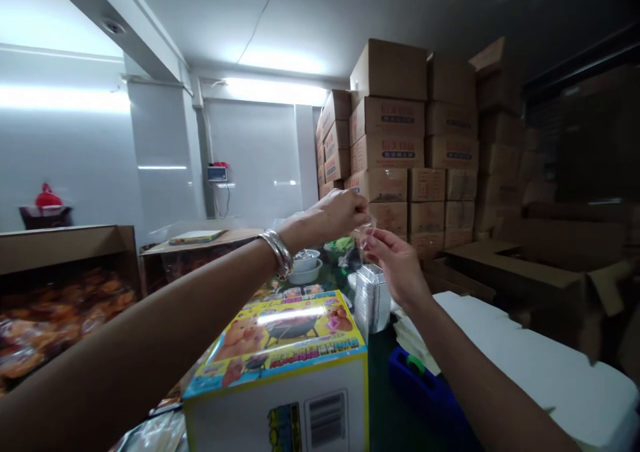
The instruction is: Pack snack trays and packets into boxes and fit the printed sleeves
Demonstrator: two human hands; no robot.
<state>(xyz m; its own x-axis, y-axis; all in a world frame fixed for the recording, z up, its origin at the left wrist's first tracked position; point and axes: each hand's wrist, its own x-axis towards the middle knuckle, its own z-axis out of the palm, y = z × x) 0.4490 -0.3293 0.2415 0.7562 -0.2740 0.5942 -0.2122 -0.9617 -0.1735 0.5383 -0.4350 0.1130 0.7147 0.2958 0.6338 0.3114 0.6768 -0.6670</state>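
Note:
Both my arms reach forward over a work table. My left hand (339, 213), with silver bangles on the wrist, is closed in a pinch on a thin clear plastic piece (367, 229). My right hand (395, 260) meets it from below, fingers curled and pinching the same clear plastic. The two hands touch at the fingertips. Right under them stands a stack of shiny foil trays (373, 297). Close in front of me sits a colourful printed box (280, 365) with a yellow and blue top.
White bowls (305, 267) lie past the box. A blue tape dispenser (423, 379) and white flat sheets (525, 365) are at the right. Stacked cardboard cartons (395, 152) fill the back. Open cartons of orange packets (65, 305) stand at the left.

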